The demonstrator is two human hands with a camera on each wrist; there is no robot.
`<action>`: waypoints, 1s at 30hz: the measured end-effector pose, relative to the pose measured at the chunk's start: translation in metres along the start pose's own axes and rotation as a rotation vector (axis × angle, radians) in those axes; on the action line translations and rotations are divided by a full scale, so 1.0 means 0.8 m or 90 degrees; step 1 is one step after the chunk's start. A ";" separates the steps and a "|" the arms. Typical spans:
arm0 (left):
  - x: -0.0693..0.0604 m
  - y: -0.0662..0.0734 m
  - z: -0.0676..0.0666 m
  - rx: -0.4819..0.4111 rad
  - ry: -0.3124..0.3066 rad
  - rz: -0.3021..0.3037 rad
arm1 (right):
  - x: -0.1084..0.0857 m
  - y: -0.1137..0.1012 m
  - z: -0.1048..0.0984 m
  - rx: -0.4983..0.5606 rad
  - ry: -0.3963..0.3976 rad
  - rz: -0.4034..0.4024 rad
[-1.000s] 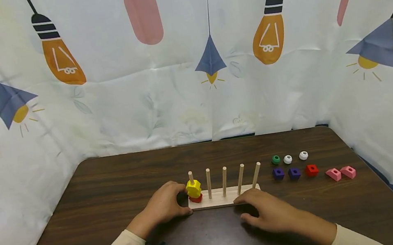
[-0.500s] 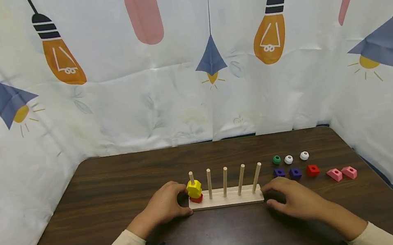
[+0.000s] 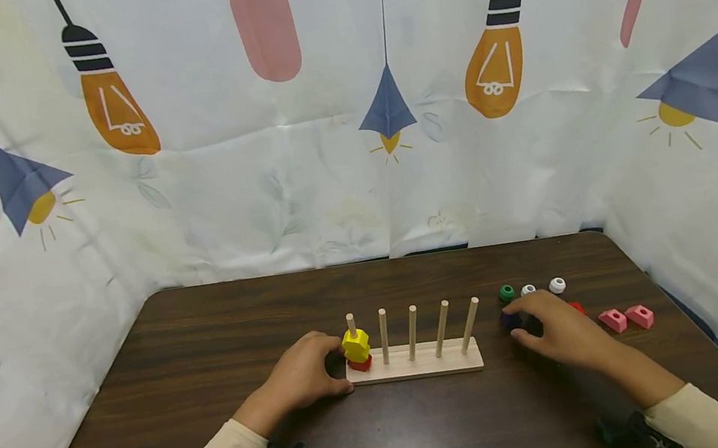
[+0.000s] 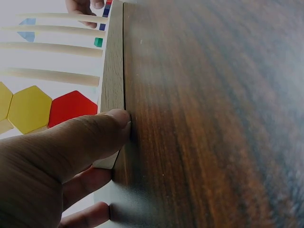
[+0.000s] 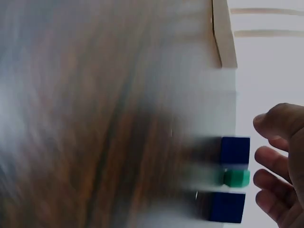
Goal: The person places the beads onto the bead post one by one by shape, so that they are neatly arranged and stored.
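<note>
My left hand (image 3: pixel 306 367) grips the left end of a wooden peg stand (image 3: pixel 425 363), its thumb on the front edge of the base. Yellow hexagonal beads (image 3: pixel 356 344) sit above a red bead (image 3: pixel 360 365) on the leftmost peg; the other pegs are bare. To the right of the stand, my right hand (image 3: pixel 564 332) hovers over the purple cube beads (image 3: pixel 511 320), partly hiding them. Seen from the right wrist, its loosely bent fingers hold nothing and stay apart from two blue-looking cubes (image 5: pixel 235 150) and a green bead (image 5: pixel 236 178).
Behind the right hand lie a green round bead (image 3: pixel 507 293) and white beads (image 3: pixel 557 286). A red cube (image 3: pixel 577 307) is mostly covered by that hand. Two pink beads (image 3: pixel 640 316) lie farther right. A printed cloth (image 3: pixel 329 205) hangs behind the brown table (image 3: pixel 241 308).
My right hand has moved right, from the front of the peg stand past its right end to above the purple cubes. The left hand has kept its grip on the stand.
</note>
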State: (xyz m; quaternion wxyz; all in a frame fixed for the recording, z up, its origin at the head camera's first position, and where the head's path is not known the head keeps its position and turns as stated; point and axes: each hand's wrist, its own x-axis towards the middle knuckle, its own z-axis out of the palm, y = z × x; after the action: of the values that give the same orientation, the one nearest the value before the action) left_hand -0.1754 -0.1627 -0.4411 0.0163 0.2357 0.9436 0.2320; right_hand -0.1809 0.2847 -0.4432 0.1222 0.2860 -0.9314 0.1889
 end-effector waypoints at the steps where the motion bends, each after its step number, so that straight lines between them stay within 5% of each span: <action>1: 0.000 0.000 0.000 0.001 -0.001 -0.001 | 0.001 0.004 0.000 -0.002 -0.006 0.004; 17: 0.000 0.001 -0.001 -0.007 -0.007 -0.007 | 0.011 0.017 0.004 -0.024 -0.050 0.026; 24: 0.000 0.000 0.000 0.001 -0.006 0.000 | 0.020 0.000 -0.001 0.004 -0.016 0.002; 30: 0.000 0.000 -0.001 0.006 -0.003 0.003 | 0.033 -0.028 -0.025 0.056 0.006 0.036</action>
State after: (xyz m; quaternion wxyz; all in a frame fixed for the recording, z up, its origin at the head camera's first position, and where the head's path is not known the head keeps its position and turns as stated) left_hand -0.1754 -0.1630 -0.4402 0.0172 0.2382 0.9442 0.2269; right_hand -0.1870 0.2626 -0.4101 0.1083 0.2637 -0.9294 0.2344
